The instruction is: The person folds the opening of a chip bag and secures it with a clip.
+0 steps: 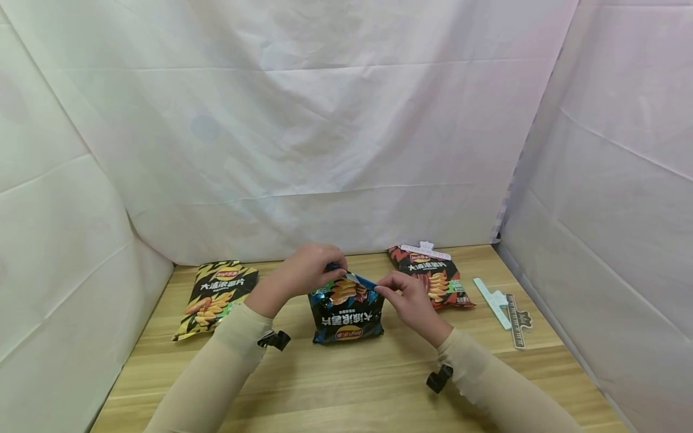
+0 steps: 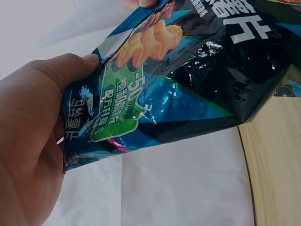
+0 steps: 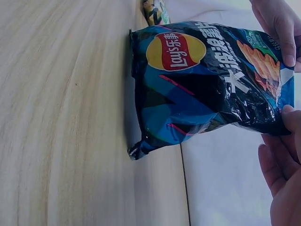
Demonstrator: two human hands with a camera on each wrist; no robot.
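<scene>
A black and blue chip bag [image 1: 348, 313] stands at the middle of the table, its printing upside down in the head view. My left hand [image 1: 303, 273] pinches one corner of its upper edge, thumb on the printed face in the left wrist view, where the hand [image 2: 33, 127] is seen up close. At the other corner of that edge, my right hand [image 1: 414, 304] pinches the bag between thumb and fingers. A strip along the upper edge is folded over, showing white and blue between the hands. In the right wrist view the bag's lower end [image 3: 134, 94] meets the wood.
A yellow and black chip bag [image 1: 219, 294] lies at the left. Behind my right hand lies a red and black chip bag [image 1: 428, 270] with a white clip [image 1: 426, 251] across its top. Two more clips, one pale [image 1: 494, 304] and one clear [image 1: 518, 322], lie at the right.
</scene>
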